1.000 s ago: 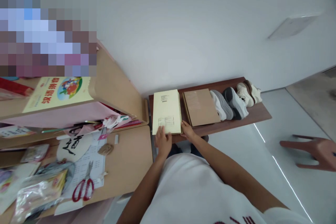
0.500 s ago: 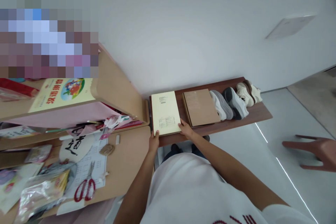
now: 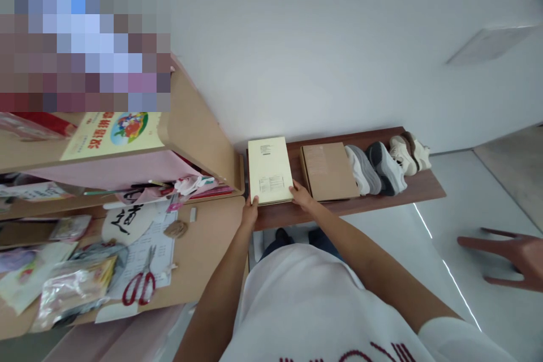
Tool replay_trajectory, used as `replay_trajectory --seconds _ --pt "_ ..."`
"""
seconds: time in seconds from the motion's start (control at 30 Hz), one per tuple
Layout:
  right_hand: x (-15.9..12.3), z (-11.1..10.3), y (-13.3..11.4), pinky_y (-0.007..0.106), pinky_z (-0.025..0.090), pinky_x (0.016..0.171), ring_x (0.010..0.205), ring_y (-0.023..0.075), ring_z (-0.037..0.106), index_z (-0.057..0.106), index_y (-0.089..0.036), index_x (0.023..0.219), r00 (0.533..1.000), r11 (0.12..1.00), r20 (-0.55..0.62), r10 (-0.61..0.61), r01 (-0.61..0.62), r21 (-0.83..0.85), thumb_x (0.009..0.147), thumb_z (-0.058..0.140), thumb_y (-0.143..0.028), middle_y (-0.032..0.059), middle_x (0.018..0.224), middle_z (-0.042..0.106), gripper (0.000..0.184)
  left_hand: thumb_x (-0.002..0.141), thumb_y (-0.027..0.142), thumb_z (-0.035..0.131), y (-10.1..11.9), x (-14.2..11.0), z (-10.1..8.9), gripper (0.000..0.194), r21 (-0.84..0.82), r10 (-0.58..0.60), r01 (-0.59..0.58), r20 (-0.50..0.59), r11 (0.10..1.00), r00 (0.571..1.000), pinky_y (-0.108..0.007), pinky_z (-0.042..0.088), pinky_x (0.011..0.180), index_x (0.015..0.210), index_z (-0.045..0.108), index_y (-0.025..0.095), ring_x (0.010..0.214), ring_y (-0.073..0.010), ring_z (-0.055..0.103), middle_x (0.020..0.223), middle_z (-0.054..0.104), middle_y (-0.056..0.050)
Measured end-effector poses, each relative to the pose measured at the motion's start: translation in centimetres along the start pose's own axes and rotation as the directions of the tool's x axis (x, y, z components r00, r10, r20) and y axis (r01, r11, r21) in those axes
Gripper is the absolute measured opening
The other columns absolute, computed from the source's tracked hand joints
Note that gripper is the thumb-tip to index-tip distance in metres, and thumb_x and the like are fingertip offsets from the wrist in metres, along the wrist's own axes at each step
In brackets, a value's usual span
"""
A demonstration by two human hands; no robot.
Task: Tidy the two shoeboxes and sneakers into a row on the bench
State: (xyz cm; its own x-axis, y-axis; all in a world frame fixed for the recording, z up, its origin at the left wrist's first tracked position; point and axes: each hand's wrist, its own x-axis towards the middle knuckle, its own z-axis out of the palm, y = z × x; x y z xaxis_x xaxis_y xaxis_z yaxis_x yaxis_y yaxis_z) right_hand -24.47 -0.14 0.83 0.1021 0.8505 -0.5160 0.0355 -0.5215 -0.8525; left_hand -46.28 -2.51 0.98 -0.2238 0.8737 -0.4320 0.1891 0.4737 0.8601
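Observation:
A flat cream box [image 3: 269, 164] with small printed labels lies at the left end of a dark wooden bench [image 3: 271, 218]. My left hand [image 3: 250, 212] grips its near left corner, thumb on top. My right hand [image 3: 301, 195] closes on its near right edge. The fingers under the box are hidden. Right of it on the bench is a brown cardboard box [image 3: 331, 172], apart from my hands. Beyond that stand several shoes, among them a grey and white sneaker [image 3: 385, 168] and a cream shoe [image 3: 403, 155].
Left of the bench is a desk [image 3: 207, 243] with red-handled scissors [image 3: 139, 288], papers, and plastic packets [image 3: 72, 288]. A shelf with a yellow book [image 3: 114, 136] rises behind. A brown stool [image 3: 515, 254] stands on the floor at right. The white wall [image 3: 318, 56] backs the bench.
The cream box has moved slightly back toward the wall, both hands still on it. The whole view has shifted a little, with the desk and shelf now appearing farther right.

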Motion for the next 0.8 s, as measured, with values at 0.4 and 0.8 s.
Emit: replay_trajectory --seconds 0.4,0.8 --pt "-3.0 -4.1 0.1 0.055 0.034 0.117 0.140 0.0322 0.045 0.056 -0.014 0.140 0.872 0.670 -0.004 -0.490 0.374 -0.642 0.094 0.048 -0.027 0.0195 0.146 0.054 0.048 0.094 0.047 0.060 -0.3 1.0 0.2 0.051 -0.049 0.040 -0.039 0.025 0.998 0.999 -0.038 0.039 0.115 0.138 0.061 0.020 0.132 -0.0261 0.057 0.138 0.065 -0.010" --pt "-4.5 -1.4 0.4 0.051 0.039 0.116 0.136 0.0291 0.049 0.056 -0.014 0.137 0.869 0.702 0.063 -0.491 0.437 -0.563 0.091 0.050 -0.024 0.0188 0.139 0.058 0.048 0.092 0.049 0.062 -1.5 1.6 -0.4 0.055 -0.131 0.032 -0.037 -0.043 0.991 0.999 -0.039 0.037 0.116 0.138 0.059 0.018 0.137 -0.0253 0.052 0.139 0.063 -0.012"
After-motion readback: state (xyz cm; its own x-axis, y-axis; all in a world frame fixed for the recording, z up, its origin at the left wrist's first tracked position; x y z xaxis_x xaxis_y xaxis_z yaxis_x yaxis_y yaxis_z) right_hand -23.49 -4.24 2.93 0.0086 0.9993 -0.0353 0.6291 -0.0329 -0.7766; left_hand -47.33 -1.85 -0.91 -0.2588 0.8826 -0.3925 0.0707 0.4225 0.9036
